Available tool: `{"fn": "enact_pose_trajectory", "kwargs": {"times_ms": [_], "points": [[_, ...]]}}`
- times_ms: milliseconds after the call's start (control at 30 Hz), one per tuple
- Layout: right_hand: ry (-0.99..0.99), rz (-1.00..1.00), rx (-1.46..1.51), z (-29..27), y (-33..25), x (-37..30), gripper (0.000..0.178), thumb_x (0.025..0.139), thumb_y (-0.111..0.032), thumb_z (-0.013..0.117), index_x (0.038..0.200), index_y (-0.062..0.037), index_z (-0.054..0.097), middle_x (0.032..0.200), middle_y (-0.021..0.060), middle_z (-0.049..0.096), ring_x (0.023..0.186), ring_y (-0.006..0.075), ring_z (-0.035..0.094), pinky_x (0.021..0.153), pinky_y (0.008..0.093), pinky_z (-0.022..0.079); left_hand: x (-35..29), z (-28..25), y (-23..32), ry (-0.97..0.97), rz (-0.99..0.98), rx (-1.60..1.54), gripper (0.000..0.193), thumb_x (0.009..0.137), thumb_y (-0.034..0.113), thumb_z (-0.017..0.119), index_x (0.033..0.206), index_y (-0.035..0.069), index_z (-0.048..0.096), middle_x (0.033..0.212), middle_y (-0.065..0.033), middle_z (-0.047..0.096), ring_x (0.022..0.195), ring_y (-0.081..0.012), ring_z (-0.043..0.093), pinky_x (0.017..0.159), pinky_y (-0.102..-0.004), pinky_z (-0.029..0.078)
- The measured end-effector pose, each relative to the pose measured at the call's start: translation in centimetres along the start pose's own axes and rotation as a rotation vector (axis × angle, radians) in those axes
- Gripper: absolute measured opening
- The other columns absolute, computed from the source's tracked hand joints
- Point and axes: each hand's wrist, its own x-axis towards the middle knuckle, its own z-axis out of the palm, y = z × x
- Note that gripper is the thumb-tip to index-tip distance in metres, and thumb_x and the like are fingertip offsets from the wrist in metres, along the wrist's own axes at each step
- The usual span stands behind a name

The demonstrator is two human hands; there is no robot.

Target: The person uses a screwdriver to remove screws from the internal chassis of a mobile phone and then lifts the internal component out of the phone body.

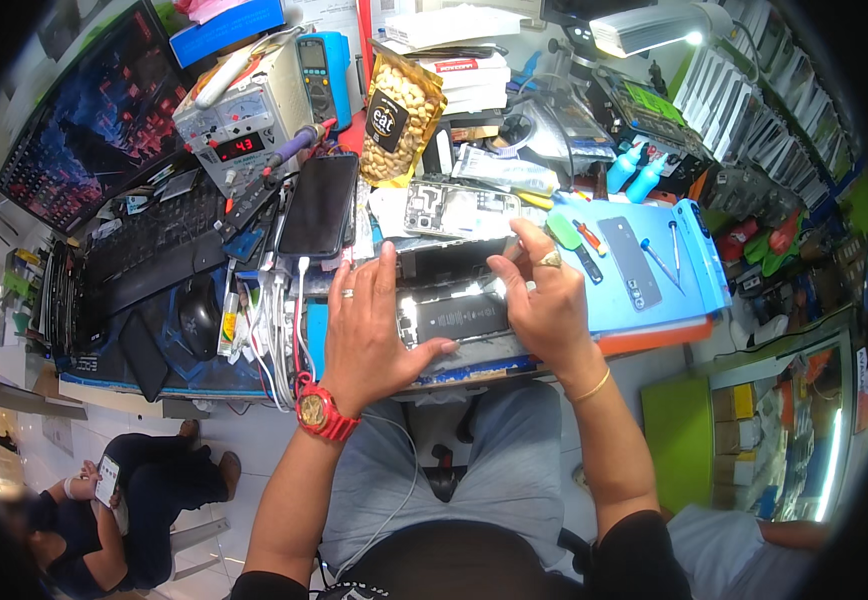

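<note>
An opened smartphone body (pixel 454 316) lies at the bench's near edge, its black battery and silvery inner parts facing up. Along its far side stands a dark, thin screen panel (pixel 442 262). My left hand (pixel 366 325) is spread at the left end of both, fingers stretched out and thumb over the body's near edge. At the panel's right end, my right hand (pixel 546 295) has thumb and index finger closed around its edge. The other right fingers are curled, and whatever lies under them is hidden. Just beyond sits a bare phone frame (pixel 462 209) with its board exposed.
A black phone (pixel 318 207) and white cables (pixel 272 340) lie left of my hands. On the right, a blue mat (pixel 614 300) carries a grey phone back (pixel 629 262) and screwdrivers (pixel 662 262). Behind stand a nut pouch (pixel 401 115) and a power supply (pixel 239 130).
</note>
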Motion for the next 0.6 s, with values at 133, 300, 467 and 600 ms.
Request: {"fn": "enact_pose_trajectory", "kwargs": {"times_ms": [133,300,467,600], "points": [[-0.181,-0.136,-0.278,-0.9,-0.4,1.6,0.025,0.103,-0.019,0.076,0.119,-0.0017,0.066,0.082,0.0179,0.073,0.071,0.0372,0.074,0.062,0.0447,0.056,0.1,0.3,-0.3,0.019,0.033,0.010,0.138,0.073,0.069,0.091,0.166,-0.013,0.031,0.137,-0.0249,0.059,0.131,-0.0396,0.059,0.128,-0.0612,0.033],[-0.596,-0.280,-0.183,-1.6,-0.6,6.1,0.019,0.101,-0.016,0.072,0.109,-0.0010,0.062,0.084,0.0206,0.072,0.082,0.0452,0.073,0.073,0.0553,0.058,-0.3,0.7,-0.7,0.046,0.029,0.003,0.142,0.071,0.068,0.093,0.170,-0.009,0.026,0.138,-0.0255,0.059,0.132,-0.0443,0.058,0.128,-0.0597,0.034],[-0.640,-0.097,-0.395,-2.1,-2.2,7.0,0.019,0.098,-0.012,0.072,0.110,-0.0001,0.063,0.096,0.0239,0.075,0.098,0.0461,0.073,0.086,0.0567,0.056,-0.3,0.8,-0.5,0.049,0.019,0.002,0.145,0.067,0.067,0.096,0.170,-0.009,0.027,0.140,-0.0260,0.060,0.134,-0.0447,0.058,0.127,-0.0579,0.035],[-0.498,-0.132,-0.275,-2.3,-2.1,5.5,0.023,0.095,-0.014,0.077,0.107,-0.0005,0.063,0.090,0.0201,0.074,0.093,0.0431,0.073,0.082,0.0519,0.056,-0.1,0.8,-0.4,0.065,0.043,0.003,0.142,0.069,0.070,0.093,0.168,-0.010,0.029,0.140,-0.0276,0.060,0.133,-0.0454,0.059,0.127,-0.0586,0.035]]}}
